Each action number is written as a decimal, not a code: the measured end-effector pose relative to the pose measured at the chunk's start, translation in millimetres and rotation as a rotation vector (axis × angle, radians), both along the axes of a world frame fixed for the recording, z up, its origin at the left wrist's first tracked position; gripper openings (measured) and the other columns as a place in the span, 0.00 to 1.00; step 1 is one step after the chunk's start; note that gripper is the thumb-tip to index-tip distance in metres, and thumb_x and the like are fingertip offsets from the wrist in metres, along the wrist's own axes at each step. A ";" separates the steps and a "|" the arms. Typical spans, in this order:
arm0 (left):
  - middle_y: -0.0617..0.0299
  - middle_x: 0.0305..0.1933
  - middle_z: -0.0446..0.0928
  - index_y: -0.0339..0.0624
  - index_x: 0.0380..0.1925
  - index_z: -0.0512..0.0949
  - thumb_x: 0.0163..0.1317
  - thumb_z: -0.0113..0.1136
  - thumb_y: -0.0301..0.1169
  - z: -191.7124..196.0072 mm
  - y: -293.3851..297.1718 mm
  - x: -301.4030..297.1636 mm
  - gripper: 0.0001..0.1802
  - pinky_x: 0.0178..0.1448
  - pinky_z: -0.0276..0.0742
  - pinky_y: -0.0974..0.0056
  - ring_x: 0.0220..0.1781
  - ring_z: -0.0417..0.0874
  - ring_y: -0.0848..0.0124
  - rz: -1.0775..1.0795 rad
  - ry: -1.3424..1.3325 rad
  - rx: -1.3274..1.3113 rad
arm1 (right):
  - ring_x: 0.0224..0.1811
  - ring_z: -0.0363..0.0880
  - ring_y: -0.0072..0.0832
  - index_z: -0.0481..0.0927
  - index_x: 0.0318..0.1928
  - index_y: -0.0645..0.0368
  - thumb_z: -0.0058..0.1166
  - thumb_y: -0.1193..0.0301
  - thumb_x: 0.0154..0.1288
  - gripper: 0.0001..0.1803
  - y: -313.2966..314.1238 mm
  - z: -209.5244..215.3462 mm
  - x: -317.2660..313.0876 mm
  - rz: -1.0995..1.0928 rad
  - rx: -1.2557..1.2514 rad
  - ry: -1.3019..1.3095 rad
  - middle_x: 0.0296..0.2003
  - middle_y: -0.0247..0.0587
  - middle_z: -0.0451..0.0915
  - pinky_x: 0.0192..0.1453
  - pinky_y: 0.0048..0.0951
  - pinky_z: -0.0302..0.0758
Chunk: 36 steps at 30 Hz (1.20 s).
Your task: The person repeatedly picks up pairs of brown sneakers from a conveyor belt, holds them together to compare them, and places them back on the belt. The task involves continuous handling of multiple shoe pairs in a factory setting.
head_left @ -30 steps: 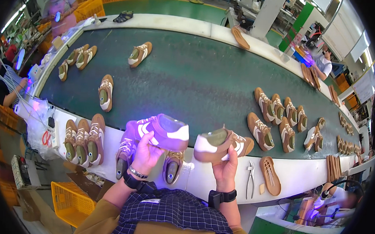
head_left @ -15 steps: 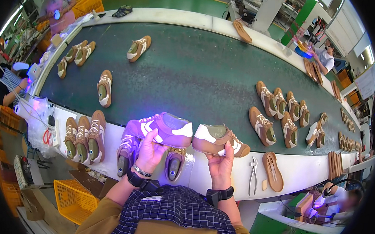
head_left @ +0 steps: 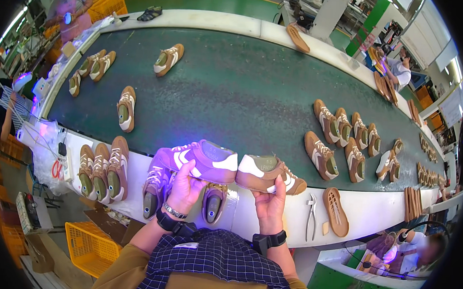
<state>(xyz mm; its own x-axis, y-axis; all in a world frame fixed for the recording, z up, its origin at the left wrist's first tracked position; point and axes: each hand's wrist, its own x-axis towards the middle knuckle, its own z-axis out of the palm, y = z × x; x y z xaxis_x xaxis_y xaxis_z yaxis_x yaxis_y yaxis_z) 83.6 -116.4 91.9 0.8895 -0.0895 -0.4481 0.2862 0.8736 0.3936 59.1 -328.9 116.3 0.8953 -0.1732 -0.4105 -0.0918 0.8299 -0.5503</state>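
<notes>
Right of three shoes (head_left: 102, 171) standing on the white ledge (head_left: 294, 216), your left hand (head_left: 185, 193) grips a purple-lit sneaker (head_left: 207, 163) and your right hand (head_left: 271, 204) a brown sneaker (head_left: 268, 175), thumbs on sides, fingers beneath, probably to leave both heels, almost meeting above the ledge, unobstructed.

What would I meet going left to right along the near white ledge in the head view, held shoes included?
Row of three shoes, purple-lit shoe in the left hand, brown shoe in the right hand, metal pliers, tan sole, long brown pieces.
</notes>
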 end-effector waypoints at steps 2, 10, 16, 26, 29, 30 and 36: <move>0.60 0.52 0.76 0.44 0.54 0.70 0.61 0.56 0.36 1.1 -0.5 -0.3 0.22 0.57 0.74 0.54 0.54 0.76 0.65 0.000 -0.007 0.016 | 0.57 0.73 0.35 0.66 0.59 0.57 0.50 0.59 0.66 0.25 0.2 1.3 0.0 -0.004 -0.007 0.000 0.56 0.41 0.72 0.59 0.41 0.74; 0.60 0.50 0.76 0.42 0.53 0.70 0.62 0.53 0.34 3.1 0.2 -1.9 0.19 0.55 0.75 0.58 0.51 0.78 0.67 -0.014 -0.066 0.095 | 0.58 0.71 0.34 0.64 0.61 0.55 0.50 0.58 0.65 0.27 -5.5 -0.8 -4.6 0.029 -0.107 -0.015 0.57 0.40 0.71 0.58 0.40 0.74; 0.61 0.47 0.77 0.41 0.51 0.70 0.63 0.53 0.29 11.6 -1.5 -2.6 0.16 0.54 0.75 0.61 0.49 0.79 0.69 0.033 -0.084 0.111 | 0.58 0.71 0.34 0.64 0.61 0.55 0.51 0.58 0.65 0.27 -8.3 7.3 -6.9 0.038 -0.161 -0.044 0.56 0.40 0.71 0.59 0.39 0.73; 0.62 0.46 0.76 0.41 0.50 0.71 0.61 0.54 0.27 9.9 3.2 -8.6 0.16 0.55 0.74 0.62 0.49 0.78 0.69 0.025 -0.107 0.023 | 0.58 0.71 0.36 0.65 0.60 0.57 0.52 0.62 0.63 0.27 -11.8 3.5 -9.2 0.045 -0.103 -0.023 0.56 0.40 0.72 0.62 0.43 0.71; 0.63 0.43 0.77 0.41 0.48 0.72 0.56 0.57 0.28 34.0 -0.7 -12.0 0.18 0.57 0.72 0.61 0.47 0.78 0.69 0.052 -0.052 -0.015 | 0.58 0.70 0.34 0.66 0.60 0.55 0.51 0.57 0.62 0.27 -15.1 -11.3 -12.3 0.039 -0.018 -0.054 0.55 0.38 0.72 0.59 0.42 0.72; 0.62 0.44 0.77 0.40 0.48 0.72 0.56 0.57 0.28 29.4 2.6 -15.5 0.18 0.57 0.72 0.61 0.47 0.78 0.69 0.035 -0.076 -0.029 | 0.56 0.72 0.34 0.67 0.59 0.55 0.48 0.54 0.63 0.28 -10.2 -8.3 -12.0 0.028 -0.016 -0.030 0.54 0.38 0.73 0.56 0.42 0.73; 0.58 0.52 0.75 0.37 0.55 0.68 0.59 0.54 0.31 16.9 42.7 -40.2 0.24 0.62 0.69 0.62 0.54 0.76 0.68 -0.022 -0.100 0.081 | 0.48 0.77 0.34 0.70 0.57 0.55 0.37 0.46 0.63 0.31 -40.3 -32.2 -21.4 0.554 -0.112 -0.028 0.48 0.39 0.76 0.46 0.37 0.77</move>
